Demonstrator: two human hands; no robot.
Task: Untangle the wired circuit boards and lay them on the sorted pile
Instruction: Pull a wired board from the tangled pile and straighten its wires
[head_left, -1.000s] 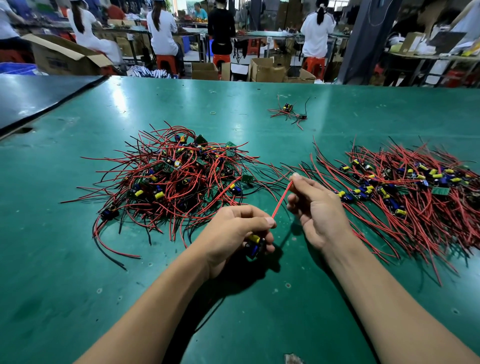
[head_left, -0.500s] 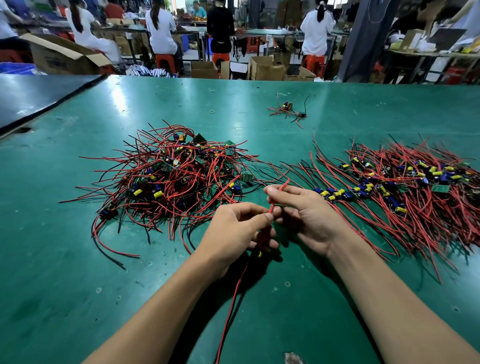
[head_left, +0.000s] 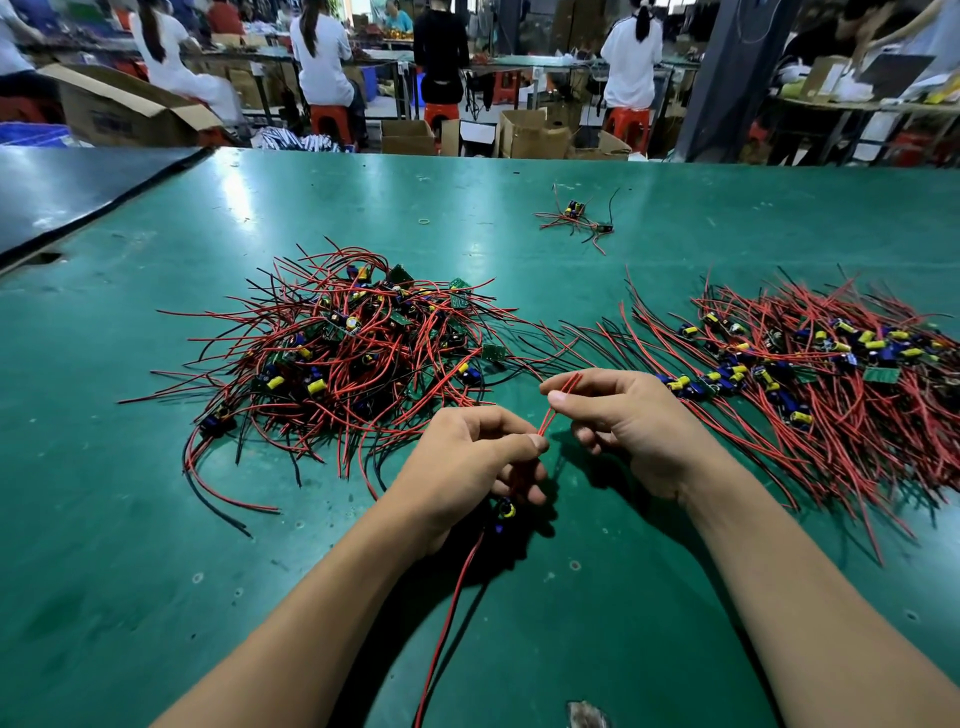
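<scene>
A tangled heap of wired circuit boards (head_left: 343, 358), red and black leads with yellow and blue capacitors, lies left of centre on the green table (head_left: 130, 545). The sorted pile (head_left: 810, 374), its wires combed roughly parallel, spreads at the right. My left hand (head_left: 467, 462) grips one wired board (head_left: 505, 512), whose capacitor peeks out under the fingers. Its red and black tail (head_left: 447, 618) hangs toward me. My right hand (head_left: 623, 415) pinches the same board's two red wires (head_left: 558, 402) between thumb and forefinger, just above my left thumb.
Two stray wired boards (head_left: 579, 218) lie farther back near the table's middle. A black table (head_left: 62, 187) adjoins at the far left. Beyond the far edge, cardboard boxes (head_left: 530, 132) and seated people at other benches fill the room.
My right hand has slid back along the red wires and now pinches two of them. The board's tail has dropped from my left hand and hangs toward me.
</scene>
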